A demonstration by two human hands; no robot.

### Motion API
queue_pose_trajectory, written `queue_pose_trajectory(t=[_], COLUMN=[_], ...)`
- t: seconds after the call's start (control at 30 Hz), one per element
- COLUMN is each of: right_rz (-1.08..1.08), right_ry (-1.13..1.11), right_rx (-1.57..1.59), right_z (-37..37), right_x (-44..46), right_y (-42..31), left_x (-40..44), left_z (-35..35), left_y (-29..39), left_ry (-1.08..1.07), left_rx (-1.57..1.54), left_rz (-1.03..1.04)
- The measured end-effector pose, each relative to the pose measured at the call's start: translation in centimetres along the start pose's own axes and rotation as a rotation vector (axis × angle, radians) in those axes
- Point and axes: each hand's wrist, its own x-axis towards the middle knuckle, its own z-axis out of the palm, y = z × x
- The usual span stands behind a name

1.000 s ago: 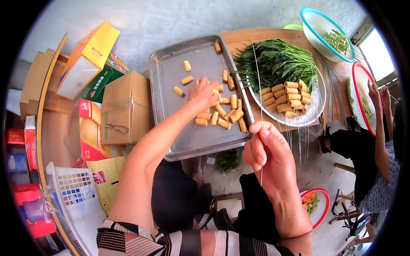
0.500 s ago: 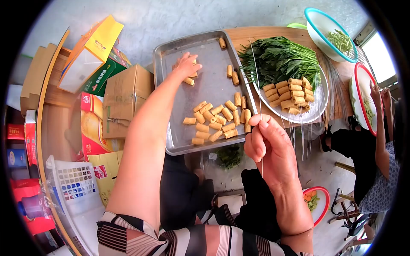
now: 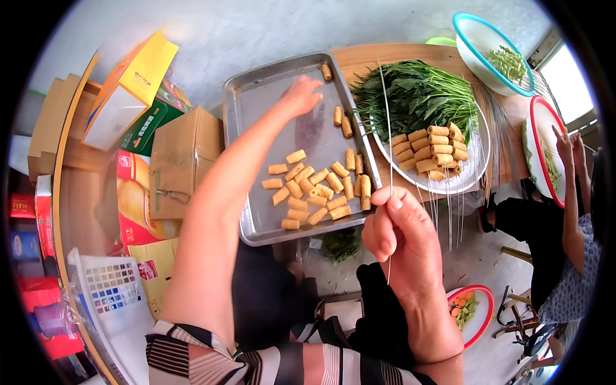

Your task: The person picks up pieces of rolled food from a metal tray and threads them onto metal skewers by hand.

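My left hand [image 3: 301, 96] reaches over the far part of a metal tray [image 3: 256, 221], fingers apart, with nothing visible in it. Short brown rolls [image 3: 297, 190] lie loosely grouped in the tray's near half, and a few more line its right side. In front of my body, my right hand [image 3: 403, 224] pinches a long thin skewer [image 3: 387, 115] between thumb and fingers. The skewer stands nearly upright, with no roll visible on it. Beyond that hand, a white plate [image 3: 482, 157] holds stacked skewered rolls [image 3: 439, 149] and leafy green stems [image 3: 423, 90].
Loose skewers [image 3: 497, 122] lie on the wooden table [image 3: 359, 54] beside the plate. A blue-rimmed bowl [image 3: 465, 45] and a red-rimmed bowl [image 3: 538, 154] stand at the right. Another person's hands [image 3: 570, 149] are near the latter. Cardboard boxes [image 3: 183, 160] border the tray's left.
My left hand has moved away from me and to the right. Rolls that were beneath it now lie beside the near group. My right hand still holds the skewer.
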Motion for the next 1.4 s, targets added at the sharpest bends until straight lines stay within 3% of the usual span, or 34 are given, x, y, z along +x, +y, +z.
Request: queue_pose_trajectory(t=[0.03, 0.33, 0.43, 0.6, 0.73, 0.93, 1.07, 1.13, 1.17, 1.23, 1.4], right_rz=[0.002, 0.071, 0.064, 0.023, -0.028, -0.064, -0.098, -0.129, -0.191, -0.294, -0.3], right_ry=[-0.014, -0.059, -0.058, -0.048, -0.022, -0.011, -0.07, -0.076, -0.111, -0.157, -0.227], right_rx=[-0.012, 0.083, 0.086, 0.057, 0.04, -0.048, -0.182, -0.312, -0.347, -0.415, -0.433], right_z=[-0.1, -1.1, -1.0, -1.2, -1.6, -2.8, -3.0, -2.8, -2.6, -1.8, 0.6], right_x=[0.0, 0.0, 0.0, 0.0, 0.3, 0.7, 0.8, 0.4, 0.1, -2.1, -8.6], right_y=[-0.1, -1.1, -1.3, -0.9, -0.3, 1.2, 2.2, 2.4, 2.4, 2.3, 1.3], left_x=[1.6, 9.0, 5.4, -2.3, -7.8, -14.2, -17.4, -19.0, -20.4, -23.5, -28.9], left_z=[0.8, 4.5, 4.2, 5.9, 7.3, 5.1, 0.7, -1.2, -2.6, -5.7, -7.0], left_y=[0.1, 0.5, 2.4, 7.4, 10.3, 12.5, 13.8, 13.4, 13.8, 14.9, 12.4], left_ry=[0.237, 0.172, 0.345, 0.362, 0.333, 0.204, 0.281, 0.289, 0.296, 0.275, 0.24], left_rx=[-0.012, 0.032, -0.128, -0.121, -0.096, -0.079, -0.254, -0.916, -0.913, -1.33, -1.626], left_rz=[-0.008, -0.395, -0.256, -0.164, 0.034, 0.087, -0.078, -0.202, -0.208, -0.337, -0.292])
